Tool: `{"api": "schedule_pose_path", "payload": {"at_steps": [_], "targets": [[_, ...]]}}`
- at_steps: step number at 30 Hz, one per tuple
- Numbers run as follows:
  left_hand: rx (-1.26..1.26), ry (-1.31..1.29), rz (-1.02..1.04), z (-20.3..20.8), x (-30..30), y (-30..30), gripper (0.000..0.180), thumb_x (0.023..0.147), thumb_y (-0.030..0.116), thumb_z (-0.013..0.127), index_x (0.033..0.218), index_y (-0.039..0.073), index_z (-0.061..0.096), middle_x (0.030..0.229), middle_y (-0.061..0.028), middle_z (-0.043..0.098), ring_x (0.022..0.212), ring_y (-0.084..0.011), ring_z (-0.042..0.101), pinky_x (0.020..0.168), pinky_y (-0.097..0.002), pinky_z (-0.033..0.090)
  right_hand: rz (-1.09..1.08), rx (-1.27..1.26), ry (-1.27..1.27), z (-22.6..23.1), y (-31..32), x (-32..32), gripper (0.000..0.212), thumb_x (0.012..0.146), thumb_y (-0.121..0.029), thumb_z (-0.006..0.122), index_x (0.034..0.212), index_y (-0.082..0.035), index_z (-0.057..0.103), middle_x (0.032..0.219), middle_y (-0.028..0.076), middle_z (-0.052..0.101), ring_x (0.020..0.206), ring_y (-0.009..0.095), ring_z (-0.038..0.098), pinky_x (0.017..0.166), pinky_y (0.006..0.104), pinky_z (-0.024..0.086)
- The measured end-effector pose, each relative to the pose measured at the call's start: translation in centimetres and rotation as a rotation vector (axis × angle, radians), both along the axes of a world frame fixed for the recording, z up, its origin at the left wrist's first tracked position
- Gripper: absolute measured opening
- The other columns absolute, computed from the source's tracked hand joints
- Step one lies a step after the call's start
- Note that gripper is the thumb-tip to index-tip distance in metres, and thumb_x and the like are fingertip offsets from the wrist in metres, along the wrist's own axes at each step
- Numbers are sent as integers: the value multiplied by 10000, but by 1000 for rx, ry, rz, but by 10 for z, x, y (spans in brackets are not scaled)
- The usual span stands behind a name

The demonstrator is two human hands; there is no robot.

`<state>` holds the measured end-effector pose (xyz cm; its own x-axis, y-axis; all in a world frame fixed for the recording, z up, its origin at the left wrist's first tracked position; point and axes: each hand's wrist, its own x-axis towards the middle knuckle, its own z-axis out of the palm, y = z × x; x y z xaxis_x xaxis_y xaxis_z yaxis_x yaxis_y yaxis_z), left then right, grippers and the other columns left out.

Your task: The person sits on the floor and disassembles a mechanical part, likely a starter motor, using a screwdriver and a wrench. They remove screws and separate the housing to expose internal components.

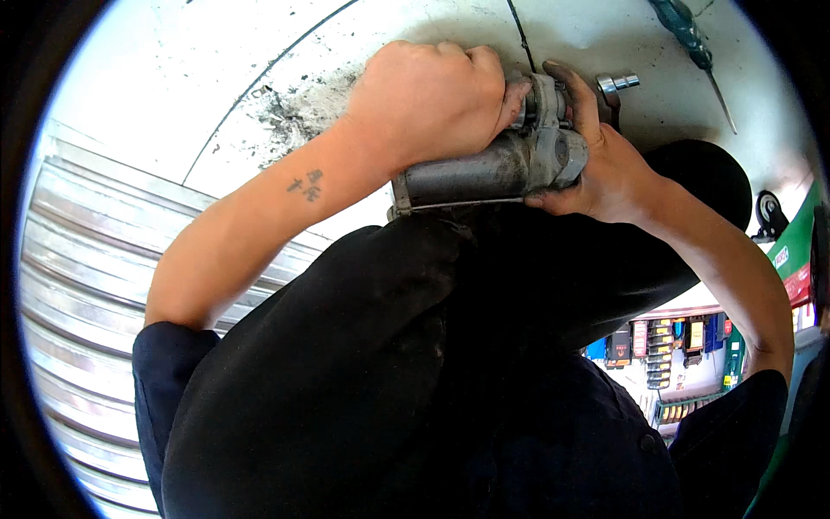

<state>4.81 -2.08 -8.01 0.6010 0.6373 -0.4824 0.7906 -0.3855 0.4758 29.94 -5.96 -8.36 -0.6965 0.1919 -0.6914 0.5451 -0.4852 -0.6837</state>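
A grey metal starter motor (467, 179) rests against my black-trousered leg, its long cylinder lying crosswise. My right hand (612, 169) is wrapped round its cast housing at the right end, thumb and fingers on opposite sides. Over the smaller upper cylinder my left hand (432, 99) is curled closed, its thumb pressed to the metal near the housing. That hand hides most of the upper part. Dark grime marks my fingertips.
On the dirty white floor (233, 60) lie a ratchet with a socket (616, 86) and a green-handled screwdriver (681, 33). Black debris (290, 125) spreads left of the motor. A ribbed metal shutter (95, 285) stands at left; hanging tools (661, 350) and a black caster (768, 214) show at right.
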Motion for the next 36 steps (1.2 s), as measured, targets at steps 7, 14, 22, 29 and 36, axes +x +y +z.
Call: {"api": "schedule_pose_path", "payload": {"at_steps": [7,14,22,29,36], "targets": [[-55,-32,-91,-3,11,15,456,985,383,579,691,42,650,572,-171,656,506,-317,670,494,-418,544,-65,108,100,-1,-16,-2,1254,849,-383,848,1585,-41,-109,1295,375,590,1147,487,661,1017,466,550],[-31,-43,-106,-6,13,14,466,988,359,568,656,43,649,552,-178,642,502,-330,666,502,-418,546,-166,21,18,3,-17,-6,1210,858,-464,816,1576,-15,-49,1270,384,599,1140,507,657,1012,479,543],[-225,153,-150,-1,33,41,379,966,349,573,860,2,684,686,-221,684,591,-358,686,569,-458,559,-160,181,-31,-3,-21,-5,1183,855,-470,807,1579,-18,-12,1256,371,616,1148,498,657,1017,467,534],[-238,70,-1,7,29,50,444,978,338,511,678,42,650,589,-222,636,541,-404,650,568,-498,558,-172,301,-24,-11,-30,-4,1195,835,-452,822,1596,-40,-2,1319,359,590,1186,487,645,1032,485,522],[-228,84,54,21,-16,42,512,1025,311,413,693,16,666,657,-249,659,640,-449,667,682,-521,573,-192,493,107,-16,-24,-26,1169,853,-470,791,1641,-62,30,1498,319,425,1336,434,536,1127,509,429]]}}
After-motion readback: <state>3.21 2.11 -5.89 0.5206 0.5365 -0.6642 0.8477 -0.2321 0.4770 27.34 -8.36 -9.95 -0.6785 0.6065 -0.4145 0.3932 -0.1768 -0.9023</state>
